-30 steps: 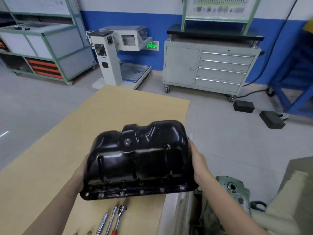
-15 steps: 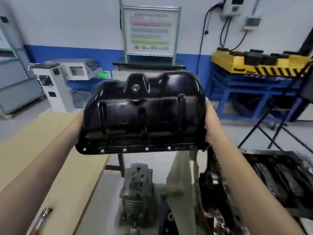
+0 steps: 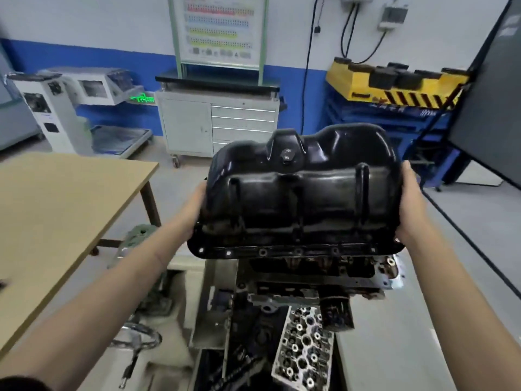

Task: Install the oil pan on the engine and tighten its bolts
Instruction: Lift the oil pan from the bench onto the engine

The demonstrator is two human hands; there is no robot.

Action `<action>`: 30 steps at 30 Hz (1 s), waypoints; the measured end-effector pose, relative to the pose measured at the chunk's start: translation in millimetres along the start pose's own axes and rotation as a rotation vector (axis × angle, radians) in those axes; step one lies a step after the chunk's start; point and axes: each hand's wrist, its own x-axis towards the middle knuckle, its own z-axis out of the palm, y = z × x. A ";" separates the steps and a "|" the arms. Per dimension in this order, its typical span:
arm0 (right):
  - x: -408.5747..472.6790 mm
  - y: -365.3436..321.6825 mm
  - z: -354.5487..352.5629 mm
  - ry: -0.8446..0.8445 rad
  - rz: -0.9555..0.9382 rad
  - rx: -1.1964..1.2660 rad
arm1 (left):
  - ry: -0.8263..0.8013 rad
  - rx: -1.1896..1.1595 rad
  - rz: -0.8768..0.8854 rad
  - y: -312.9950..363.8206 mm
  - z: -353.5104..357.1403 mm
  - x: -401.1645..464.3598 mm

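Left hand [image 3: 197, 210], right hand [image 3: 408, 204] clasp pan [image 3: 301, 193] ends; long axis left-right, flange down, I hold just above engine [image 3: 315, 277]; both equally near.

A tan wooden surface [image 3: 62, 210] is standing at the left. A grey drawer cabinet [image 3: 218, 125] is sitting against the blue-and-white wall, with a framed chart [image 3: 218, 28] rising above it. A white machine [image 3: 64, 103] is standing further left, and yellow-and-black equipment [image 3: 394, 83] is resting on a blue rack [image 3: 366, 119] at the right.
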 end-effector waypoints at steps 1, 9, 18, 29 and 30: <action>-0.3 5.5 -10.6 -0.002 0.014 -0.003 | 0.004 0.019 -0.035 -6.3 6.7 -1.7; -6.5 41.6 -60.6 0.013 0.113 0.031 | 0.115 0.120 -0.139 -39.7 42.4 -13.8; 10.7 80.2 -92.7 0.084 0.237 -0.023 | 0.212 0.120 -0.245 -70.3 61.2 -16.4; 29.4 86.1 -104.3 0.080 0.224 -0.014 | 0.246 0.151 -0.226 -71.4 78.4 -2.8; 29.3 86.0 -105.0 0.074 0.220 -0.002 | 0.247 0.147 -0.224 -71.5 78.5 -1.6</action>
